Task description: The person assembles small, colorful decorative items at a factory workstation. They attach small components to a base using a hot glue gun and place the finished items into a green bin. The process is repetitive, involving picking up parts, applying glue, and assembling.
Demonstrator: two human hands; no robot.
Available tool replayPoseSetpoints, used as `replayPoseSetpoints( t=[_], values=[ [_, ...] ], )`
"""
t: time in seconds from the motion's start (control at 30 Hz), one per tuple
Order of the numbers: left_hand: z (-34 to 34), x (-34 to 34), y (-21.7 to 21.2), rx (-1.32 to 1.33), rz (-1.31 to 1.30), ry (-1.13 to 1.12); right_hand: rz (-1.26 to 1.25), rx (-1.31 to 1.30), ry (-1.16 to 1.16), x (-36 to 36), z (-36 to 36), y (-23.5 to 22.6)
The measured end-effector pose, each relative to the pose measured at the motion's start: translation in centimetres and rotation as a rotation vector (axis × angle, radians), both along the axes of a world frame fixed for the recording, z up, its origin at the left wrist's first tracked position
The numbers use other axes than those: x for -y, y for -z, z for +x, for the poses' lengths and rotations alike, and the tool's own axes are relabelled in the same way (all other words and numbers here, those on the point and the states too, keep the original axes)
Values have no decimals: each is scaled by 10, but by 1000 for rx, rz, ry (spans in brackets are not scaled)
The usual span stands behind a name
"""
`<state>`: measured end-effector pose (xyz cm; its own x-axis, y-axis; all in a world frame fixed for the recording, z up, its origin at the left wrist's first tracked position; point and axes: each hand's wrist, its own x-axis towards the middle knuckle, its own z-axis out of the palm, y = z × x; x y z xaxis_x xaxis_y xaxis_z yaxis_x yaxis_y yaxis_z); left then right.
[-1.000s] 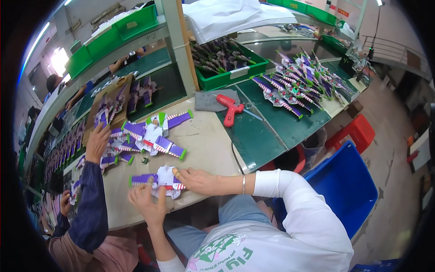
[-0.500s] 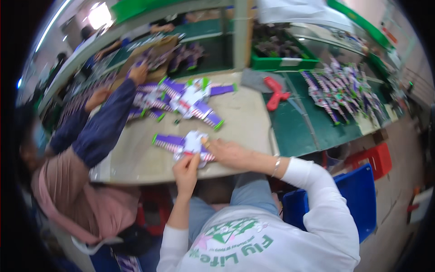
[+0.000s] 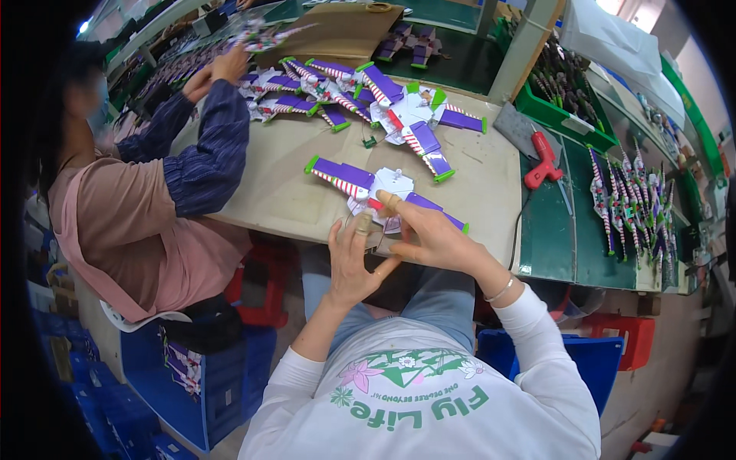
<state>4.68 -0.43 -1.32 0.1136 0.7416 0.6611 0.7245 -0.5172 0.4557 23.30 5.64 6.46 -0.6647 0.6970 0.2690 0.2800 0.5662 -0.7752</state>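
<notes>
A purple, white and green toy wing pack point(image 3: 373, 189) with red-striped wing edges lies on the beige table top point(image 3: 284, 172) near its front edge. My right hand point(image 3: 425, 234) presses on its white middle part, index finger on top. My left hand point(image 3: 351, 257) touches the same piece from below at the table's edge, fingers curled against it. More wing packs of the same kind point(image 3: 406, 115) lie in a loose pile further back on the table.
A person in a pink apron and dark blue sleeves point(image 3: 165, 180) sits to my left, hands raised on another toy piece. A red glue gun point(image 3: 541, 157) lies on the green mat at right. A green bin point(image 3: 563, 115) holds parts; several finished pieces point(image 3: 632, 199) lie far right.
The view has swung left and down, so the table sits higher in the picture. Both hands stay on the same wing pack, with the left hand now lower at the table's edge.
</notes>
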Motion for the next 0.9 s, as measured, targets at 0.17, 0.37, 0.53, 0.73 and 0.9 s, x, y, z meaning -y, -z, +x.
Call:
replayPoseSetpoints(
  t=[0.17, 0.37, 0.53, 0.73, 0.9],
  values=[
    [-4, 10, 8, 61, -45, -191, -250, -126, 186, -4, -14, 20],
    [-6, 6, -3, 325, -183, 16, -100, -4, 401, 5, -23, 24],
    [11, -5, -16, 636, -311, 294, 254, 46, 309, 11, -21, 37],
    [6, -16, 0, 614, -406, 227, -139, -101, 174, 6, -2, 19],
    [1, -20, -5, 464, -415, 279, -392, -201, 107, -12, -1, 29]
  ],
)
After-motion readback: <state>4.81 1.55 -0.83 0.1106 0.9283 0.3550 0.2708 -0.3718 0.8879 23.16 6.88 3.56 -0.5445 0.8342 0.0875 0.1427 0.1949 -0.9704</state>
